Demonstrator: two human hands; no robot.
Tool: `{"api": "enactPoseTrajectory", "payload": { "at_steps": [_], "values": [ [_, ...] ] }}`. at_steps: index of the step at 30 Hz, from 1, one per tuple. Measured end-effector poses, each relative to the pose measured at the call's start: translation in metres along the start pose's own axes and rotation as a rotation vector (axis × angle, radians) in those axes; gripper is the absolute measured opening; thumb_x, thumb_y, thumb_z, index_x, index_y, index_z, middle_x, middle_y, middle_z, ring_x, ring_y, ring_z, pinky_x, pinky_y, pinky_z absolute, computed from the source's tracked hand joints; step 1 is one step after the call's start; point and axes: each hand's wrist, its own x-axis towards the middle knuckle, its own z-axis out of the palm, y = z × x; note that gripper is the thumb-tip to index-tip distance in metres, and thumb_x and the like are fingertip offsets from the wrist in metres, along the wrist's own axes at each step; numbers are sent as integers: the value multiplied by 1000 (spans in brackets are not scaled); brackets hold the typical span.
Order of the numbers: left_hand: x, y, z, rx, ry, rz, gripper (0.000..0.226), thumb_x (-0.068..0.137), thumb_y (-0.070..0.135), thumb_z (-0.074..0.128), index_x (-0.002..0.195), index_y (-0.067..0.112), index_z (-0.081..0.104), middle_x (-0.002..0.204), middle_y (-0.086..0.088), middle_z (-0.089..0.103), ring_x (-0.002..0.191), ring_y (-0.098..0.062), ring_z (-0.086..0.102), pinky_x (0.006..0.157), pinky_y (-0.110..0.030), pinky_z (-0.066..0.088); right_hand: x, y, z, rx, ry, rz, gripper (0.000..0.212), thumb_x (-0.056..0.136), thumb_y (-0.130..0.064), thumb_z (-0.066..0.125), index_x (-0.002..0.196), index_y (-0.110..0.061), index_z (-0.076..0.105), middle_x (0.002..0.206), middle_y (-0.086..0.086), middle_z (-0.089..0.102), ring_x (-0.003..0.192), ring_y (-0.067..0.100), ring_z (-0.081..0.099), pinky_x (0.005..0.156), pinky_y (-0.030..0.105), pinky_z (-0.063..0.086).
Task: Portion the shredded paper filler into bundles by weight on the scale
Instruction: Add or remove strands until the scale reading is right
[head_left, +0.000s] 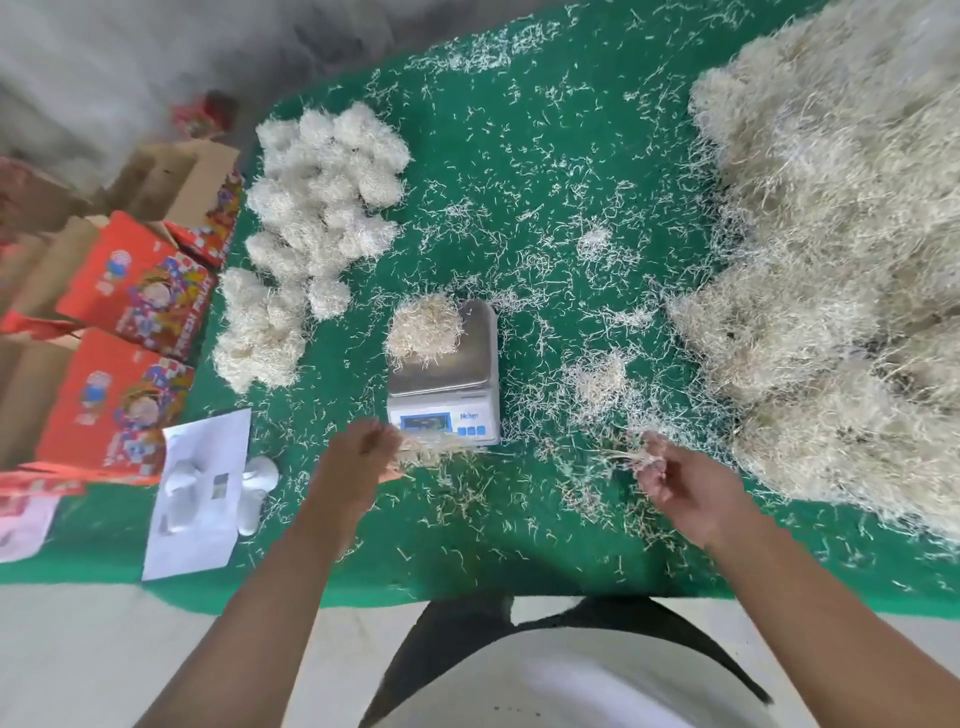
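Step in hand: trimming the portion on the scale (443, 374) to weight, judging by the small tufts in both hands.
Bundle on pan: a rounded wad of shredded paper (425, 328) sits on the pan's far left part, overhanging the edge slightly.
Left hand (358, 457): grip pinched on a thin tuft (434, 446), held just in front of the display (partly covering it).
Right hand (680, 486): fingers curled round a few strands (623, 456), above the tabletop (519, 182).
Supply: big loose heap (841, 249) at right.
Done bundles (311, 218): clustered at far left, near the cartons (135, 291).
Advice: add strands a pinch at a time, drop them centrally on the wad, lift hands clear, and keep the display unobstructed before reading.
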Motion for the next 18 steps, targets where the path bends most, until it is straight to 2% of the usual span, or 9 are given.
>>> {"api": "enactPoseTrajectory", "payload": {
  "at_steps": [3, 5, 8, 10, 12, 15, 16, 18],
  "values": [
    [26, 21, -23, -7, 80, 58, 8, 103, 21, 62, 98, 19, 68, 96, -12, 70, 88, -28, 66, 87, -45, 54, 9, -9, -38, 126, 104, -51, 23, 106, -15, 57, 127, -8, 65, 111, 12, 61, 83, 9, 56, 66, 24, 56],
    [44, 34, -35, 13, 86, 105, 13, 104, 25, 61, 101, 13, 66, 100, -20, 69, 89, -30, 69, 85, -49, 56, 11, -7, -53, 199, 140, -82, 20, 107, -13, 55, 126, -10, 61, 113, 8, 62, 93, 11, 63, 69, 24, 62],
    [67, 58, -46, 19, 62, 157, 19, 103, 29, 62, 100, 10, 64, 96, -16, 69, 88, -30, 70, 79, -44, 54, 5, 2, -54, 45, 203, -167, 8, 109, -21, 53, 109, -16, 59, 115, 8, 62, 100, 20, 66, 68, 26, 65],
    [83, 72, -51, -20, 39, 185, 16, 103, 28, 63, 104, 12, 66, 99, -14, 71, 93, -28, 72, 86, -45, 57, -6, 10, -47, -76, 239, -261, 7, 111, -20, 50, 108, -21, 57, 111, 5, 61, 97, 22, 64, 63, 25, 64],
    [102, 83, -54, -49, 5, 224, 12, 102, 27, 65, 103, 15, 68, 98, -12, 73, 91, -26, 73, 85, -40, 60, -18, 17, -41, -170, 278, -335, 9, 110, -14, 49, 112, -20, 55, 107, 2, 58, 93, 20, 61, 56, 22, 62],
    [135, 93, -50, -107, -57, 241, 6, 99, 24, 69, 102, 19, 68, 97, -9, 73, 80, -16, 74, 69, -23, 60, -29, 30, -39, -210, 336, -412, 14, 109, -7, 47, 113, -16, 57, 104, 2, 57, 90, 18, 60, 52, 19, 59],
    [148, 93, -48, -97, -71, 225, 9, 98, 23, 70, 105, 17, 68, 97, -9, 73, 77, -14, 74, 66, -23, 60, -32, 36, -40, -211, 358, -421, 16, 109, -6, 48, 120, -12, 58, 104, 3, 58, 89, 19, 60, 52, 20, 60],
    [174, 86, -43, -70, -112, 170, 19, 98, 19, 71, 114, 11, 67, 102, -13, 73, 81, -18, 75, 69, -29, 63, -38, 49, -46, -215, 411, -422, 36, 108, -6, 49, 144, -7, 51, 108, 6, 60, 88, 20, 62, 51, 22, 60]
  ]
}}
